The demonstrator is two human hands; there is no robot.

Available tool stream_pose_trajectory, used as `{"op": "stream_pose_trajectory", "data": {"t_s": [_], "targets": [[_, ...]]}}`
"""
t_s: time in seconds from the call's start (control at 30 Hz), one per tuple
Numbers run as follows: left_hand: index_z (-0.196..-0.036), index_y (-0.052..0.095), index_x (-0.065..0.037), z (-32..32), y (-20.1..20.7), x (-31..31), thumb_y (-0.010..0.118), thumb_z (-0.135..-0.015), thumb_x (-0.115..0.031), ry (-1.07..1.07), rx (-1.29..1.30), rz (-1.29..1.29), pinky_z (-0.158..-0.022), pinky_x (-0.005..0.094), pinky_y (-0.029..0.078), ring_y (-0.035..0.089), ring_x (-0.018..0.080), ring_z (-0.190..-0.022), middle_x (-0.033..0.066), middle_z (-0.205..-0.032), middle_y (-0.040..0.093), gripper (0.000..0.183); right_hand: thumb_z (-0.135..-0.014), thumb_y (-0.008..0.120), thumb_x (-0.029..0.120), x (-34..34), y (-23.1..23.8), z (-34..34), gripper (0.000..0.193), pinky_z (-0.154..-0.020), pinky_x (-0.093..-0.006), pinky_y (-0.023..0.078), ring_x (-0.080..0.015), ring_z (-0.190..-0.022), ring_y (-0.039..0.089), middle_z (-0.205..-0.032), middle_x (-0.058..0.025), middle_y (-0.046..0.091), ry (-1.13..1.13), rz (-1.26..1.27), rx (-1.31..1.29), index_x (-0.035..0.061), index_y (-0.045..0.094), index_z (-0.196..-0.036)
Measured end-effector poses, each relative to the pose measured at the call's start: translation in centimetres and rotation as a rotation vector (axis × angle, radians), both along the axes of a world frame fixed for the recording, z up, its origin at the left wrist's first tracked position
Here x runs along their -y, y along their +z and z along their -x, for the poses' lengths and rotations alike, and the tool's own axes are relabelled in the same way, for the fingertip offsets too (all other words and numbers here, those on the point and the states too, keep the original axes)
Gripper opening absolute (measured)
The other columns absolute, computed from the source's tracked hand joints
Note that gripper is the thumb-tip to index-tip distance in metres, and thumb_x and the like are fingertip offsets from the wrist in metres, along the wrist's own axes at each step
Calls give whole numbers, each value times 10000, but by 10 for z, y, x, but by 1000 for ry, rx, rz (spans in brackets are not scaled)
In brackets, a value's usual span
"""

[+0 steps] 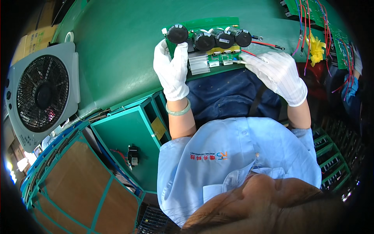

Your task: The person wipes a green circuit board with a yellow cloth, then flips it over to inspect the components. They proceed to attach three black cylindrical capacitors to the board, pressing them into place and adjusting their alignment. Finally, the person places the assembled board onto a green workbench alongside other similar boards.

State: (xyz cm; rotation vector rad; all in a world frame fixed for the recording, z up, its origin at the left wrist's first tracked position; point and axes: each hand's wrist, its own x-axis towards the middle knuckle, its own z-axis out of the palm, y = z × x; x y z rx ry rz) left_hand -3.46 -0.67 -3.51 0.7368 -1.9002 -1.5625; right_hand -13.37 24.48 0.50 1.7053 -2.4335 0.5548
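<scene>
A green circuit board [202,24] is tilted up at the front edge of the green table. Several black cylindrical capacitors [203,40] line its top, and a silver finned heat sink [199,63] sits at its lower left. My left hand [171,68], in a white glove, grips the board's left end, thumb in front beside the leftmost capacitor. Gloved in white too, my right hand [274,70] has its fingers pinched together at the board's lower right corner, on what looks like a thin wire; the fingers partly hide it. Red wires [267,45] with ring terminals stick out from the board's right side.
A grey box fan [43,93] stands at the left. More circuit boards with red and blue wires [306,27] lie at the far right, near a yellow bundle [316,48] and another person's blue sleeve [350,91]. Below the table is a green open compartment [120,136] holding a small black part [133,155].
</scene>
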Motion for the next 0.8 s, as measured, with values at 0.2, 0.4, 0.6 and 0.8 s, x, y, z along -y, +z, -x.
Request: {"op": "stream_pose_trajectory", "data": {"t_s": [0.2, 0.4, 0.6, 0.8], "targets": [[-1182, 553, 65, -2, -2, 3, 701, -895, -126, -42, 47, 12, -936, 292, 425, 541, 149, -1012, 108, -1101, 606, 375, -782, 696, 159, -5, -7, 6, 428, -589, -334, 461, -198, -667, 597, -786, -21, 613, 15, -8, -13, 131, 658, -1208], [-1111, 585, 63, -1, -9, 3, 736, -836, -89, 16, 2, 11, -873, 300, 458, 564, 148, -933, 95, -1021, 628, 348, -804, 661, 171, -6, 0, 10, 422, -601, -333, 462, -197, -686, 605, -801, -22, 612, 11, -46, -28, 138, 647, -1224], [-1114, 585, 58, -2, -12, 5, 735, -832, -76, 22, 5, 45, -912, 314, 450, 570, 160, -966, 104, -1039, 631, 347, -798, 671, 172, -10, -7, 8, 421, -586, -341, 452, -199, -668, 591, -769, -21, 588, -10, 20, 6, 134, 652, -1216], [-1134, 583, 53, -3, -13, 5, 718, -857, -111, 20, 27, 77, -921, 311, 440, 565, 156, -977, 98, -1053, 628, 349, -764, 752, 141, -14, -3, 4, 389, -551, -330, 458, -212, -618, 598, -721, -42, 622, -86, 37, -47, 100, 687, -1146]]}}
